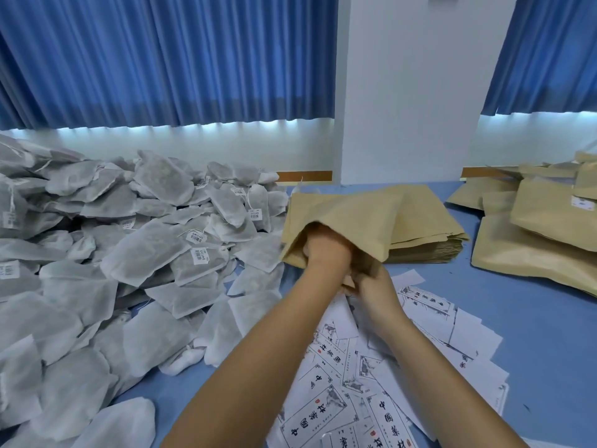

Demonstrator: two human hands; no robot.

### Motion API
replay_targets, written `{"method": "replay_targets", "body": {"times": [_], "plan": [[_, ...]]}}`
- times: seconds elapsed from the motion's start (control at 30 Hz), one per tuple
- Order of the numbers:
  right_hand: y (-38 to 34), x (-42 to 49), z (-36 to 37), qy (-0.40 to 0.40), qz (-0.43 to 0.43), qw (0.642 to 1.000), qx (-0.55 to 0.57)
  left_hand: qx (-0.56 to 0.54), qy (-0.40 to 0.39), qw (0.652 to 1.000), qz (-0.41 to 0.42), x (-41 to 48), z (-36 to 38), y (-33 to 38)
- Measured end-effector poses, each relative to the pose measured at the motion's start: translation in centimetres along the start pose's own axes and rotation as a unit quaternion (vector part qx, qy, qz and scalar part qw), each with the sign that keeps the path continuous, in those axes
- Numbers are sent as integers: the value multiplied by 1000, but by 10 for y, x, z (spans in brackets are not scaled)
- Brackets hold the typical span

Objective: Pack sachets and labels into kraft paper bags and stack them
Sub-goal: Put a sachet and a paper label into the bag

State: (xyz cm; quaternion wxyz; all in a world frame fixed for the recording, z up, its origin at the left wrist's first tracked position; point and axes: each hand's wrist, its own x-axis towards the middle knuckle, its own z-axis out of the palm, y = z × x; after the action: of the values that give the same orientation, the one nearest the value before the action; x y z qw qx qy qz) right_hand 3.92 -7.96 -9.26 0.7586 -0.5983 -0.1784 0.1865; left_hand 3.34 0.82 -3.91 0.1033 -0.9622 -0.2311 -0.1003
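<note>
My left hand [326, 250] is inside the kraft paper bag [349, 211] lying on the flat bag stack [426, 236]; its fingers are hidden, so I cannot tell their grip. My right hand [378, 291] seems to pinch its mouth edge.

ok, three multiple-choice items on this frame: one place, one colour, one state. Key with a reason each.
1. Where does the sachet pile lie relative to the bag stack?
A) to its left
B) to its right
C) on top of it

2. The curtains are:
A) green
B) blue
C) red

3. The left hand is:
A) flat on the table
B) reaching into the open bag
C) lifting a sachet

Key:
1 A: the pile fills the left of the view and the stack sits at centre.
2 B: their pleats are plainly blue.
3 B: its fingers are hidden inside the bag's mouth.
</note>
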Motion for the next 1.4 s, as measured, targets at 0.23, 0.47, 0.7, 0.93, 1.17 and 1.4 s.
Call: {"method": "replay_targets", "body": {"times": [0.23,0.47,0.7,0.93,1.17,1.4], "plan": [[-5,1,-3,-28,19,999,20,73,-122,988,65,25,-11,-4],[-11,8,-29,40,68,995,66,-127,204,887,394,-57,-5,-11],[-13,11,-35,31,81,996,18,-46,-123,945,298,-79,49,-33],[-13,10,-35,54,89,993,-48,-152,265,928,214,-85,26,-23],[-14,6,-31,4,42,999,-23,-568,134,812,-30,-57,-12,8],[-11,11,-34,48,69,996,-13,-209,-11,978,-12,-13,-11,28]]}}
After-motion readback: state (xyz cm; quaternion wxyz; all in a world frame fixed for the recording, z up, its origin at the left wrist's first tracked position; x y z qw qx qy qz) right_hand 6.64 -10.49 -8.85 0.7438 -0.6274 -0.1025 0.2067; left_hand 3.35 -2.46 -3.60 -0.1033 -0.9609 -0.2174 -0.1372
